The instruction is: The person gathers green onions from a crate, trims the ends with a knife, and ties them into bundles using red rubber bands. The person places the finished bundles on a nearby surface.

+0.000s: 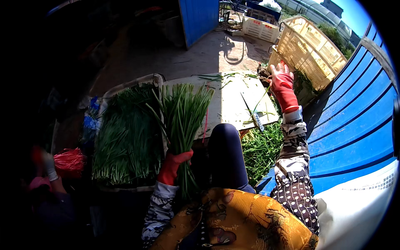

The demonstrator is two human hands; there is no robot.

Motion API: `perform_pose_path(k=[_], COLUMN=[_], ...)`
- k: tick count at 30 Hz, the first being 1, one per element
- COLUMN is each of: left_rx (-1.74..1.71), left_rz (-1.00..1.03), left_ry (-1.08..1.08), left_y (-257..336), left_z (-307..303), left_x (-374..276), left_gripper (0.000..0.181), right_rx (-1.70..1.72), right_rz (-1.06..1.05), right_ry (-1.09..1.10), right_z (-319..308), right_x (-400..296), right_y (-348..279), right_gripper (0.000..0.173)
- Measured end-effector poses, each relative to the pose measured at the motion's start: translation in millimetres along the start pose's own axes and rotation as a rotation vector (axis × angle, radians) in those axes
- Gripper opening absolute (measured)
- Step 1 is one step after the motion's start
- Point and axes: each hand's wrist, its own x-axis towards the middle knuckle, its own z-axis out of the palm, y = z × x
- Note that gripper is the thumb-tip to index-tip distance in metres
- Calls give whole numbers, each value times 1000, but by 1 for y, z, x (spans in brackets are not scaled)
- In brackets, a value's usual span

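My left hand (175, 165), in a red rubber glove, grips a thick bunch of garlic chives (186, 115) near its lower end. The cut ends fan upward over the left part of a white board (200, 93). My right hand (281, 79), also red-gloved, is stretched out beyond the board's right edge. Its fingers are apart and nothing shows in them. Whether it touches the dark brown item (263, 72) beside it, I cannot tell. A knife (252, 113) with a patterned handle lies on the sunlit part of the board, among green scraps. A red strip (206, 117) hangs over the front edge.
At left, a crate (158, 82) holds packed chives (128, 134). Red ties (69, 162) and another person's gloved hand (48, 164) are beyond it. Loose greens (262, 150) lie below the board. Yellow plastic crates (307, 51) and a blue corrugated wall (350, 115) bound the right.
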Motion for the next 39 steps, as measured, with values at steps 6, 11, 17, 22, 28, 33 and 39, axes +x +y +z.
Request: perform_pose_path(k=[6,11,17,22,28,33,39], left_rx=[63,130,75,92,87,57,76], left_rz=[-2,80,-6,-59,-47,-21,24], left_ry=[10,6,-80,-29,-66,-50,-61], left_y=[-1,-7,-3,0,-7,-4,-12], left_z=[4,4,1,3,-2,0,-9], left_x=[6,7,3,1,7,3,11], left_gripper=[29,35,28,29,38,41,33], right_rx=[860,814,102,794,862,883,866], right_rz=[-703,-658,-11,-657,-772,-739,-728], right_ry=[236,182,291,464,472,380,204], right_z=[-80,-42,-12,-79,-83,-94,-69], right_x=[-61,-46,-4,-47,-66,-66,-57], right_y=[-151,-175,-54,-119,-182,-191,-208], right_gripper=[37,20,25,32,25,28,21])
